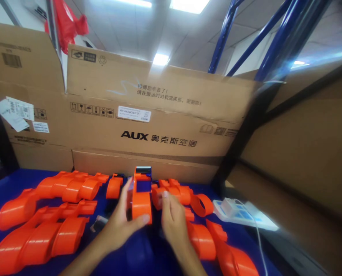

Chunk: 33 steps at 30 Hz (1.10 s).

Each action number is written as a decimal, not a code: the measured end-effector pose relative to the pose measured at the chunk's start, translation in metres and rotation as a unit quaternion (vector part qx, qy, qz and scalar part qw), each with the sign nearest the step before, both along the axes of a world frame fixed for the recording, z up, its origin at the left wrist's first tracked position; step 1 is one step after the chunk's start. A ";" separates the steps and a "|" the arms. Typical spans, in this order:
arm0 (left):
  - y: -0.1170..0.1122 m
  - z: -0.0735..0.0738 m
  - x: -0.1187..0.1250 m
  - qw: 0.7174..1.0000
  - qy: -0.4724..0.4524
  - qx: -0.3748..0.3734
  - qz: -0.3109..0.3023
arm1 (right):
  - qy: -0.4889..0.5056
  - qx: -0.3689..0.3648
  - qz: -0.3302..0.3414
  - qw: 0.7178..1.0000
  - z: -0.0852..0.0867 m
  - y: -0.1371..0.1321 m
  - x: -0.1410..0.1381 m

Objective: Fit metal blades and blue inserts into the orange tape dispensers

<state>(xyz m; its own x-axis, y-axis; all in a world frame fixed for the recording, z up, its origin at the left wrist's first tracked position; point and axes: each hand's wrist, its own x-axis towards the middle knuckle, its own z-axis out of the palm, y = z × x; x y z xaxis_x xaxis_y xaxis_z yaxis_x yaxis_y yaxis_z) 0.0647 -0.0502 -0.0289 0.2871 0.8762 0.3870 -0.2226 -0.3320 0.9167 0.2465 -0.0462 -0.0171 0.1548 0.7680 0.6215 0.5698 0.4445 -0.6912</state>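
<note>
My left hand (121,222) grips an orange plastic tape dispenser (142,195) with a dark blue insert, held upright above the blue table (147,253); thumb and fingers wrap its lower body. My right hand (173,220) is beside it on the right, fingers curled against the dispenser's side and against another orange part (173,191) behind. Which of the two it holds is unclear.
Rows of orange dispenser shells (50,214) lie at the left, more (217,245) at the right. A white power strip with a cable (240,211) lies at the right. A wall of cardboard boxes (147,115) stands behind. Blue rack posts (274,46) rise at the right.
</note>
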 end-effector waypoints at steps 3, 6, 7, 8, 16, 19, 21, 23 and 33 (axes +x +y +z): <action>0.006 0.003 -0.003 0.998 -0.002 -0.025 0.065 | -0.183 0.004 -0.147 0.972 0.006 0.006 0.019; 0.011 0.002 -0.005 0.988 0.043 -0.046 0.141 | -0.345 -0.073 -0.262 0.898 0.004 0.012 0.030; 0.012 0.002 -0.005 0.985 0.060 -0.052 0.153 | -0.380 -0.101 -0.278 0.876 0.002 0.013 0.032; 0.012 0.002 -0.004 0.983 0.074 -0.056 0.157 | -0.406 -0.123 -0.284 0.860 -0.001 0.014 0.033; 0.005 0.001 -0.001 0.989 0.092 -0.035 0.106 | -0.470 -0.180 -0.247 0.828 -0.010 0.017 0.038; 0.005 -0.003 0.000 0.993 0.100 -0.005 0.067 | -0.474 -0.197 -0.221 0.830 -0.011 0.018 0.040; 0.005 -0.003 0.002 0.988 0.118 0.028 0.092 | -0.479 -0.201 -0.213 0.827 -0.012 0.019 0.040; 0.004 -0.001 0.002 0.976 0.146 0.064 0.145 | -0.483 -0.203 -0.216 0.824 -0.014 0.020 0.039; 0.013 0.048 -0.101 0.880 0.352 0.073 0.312 | -0.497 -0.192 -0.229 0.815 -0.018 0.023 0.042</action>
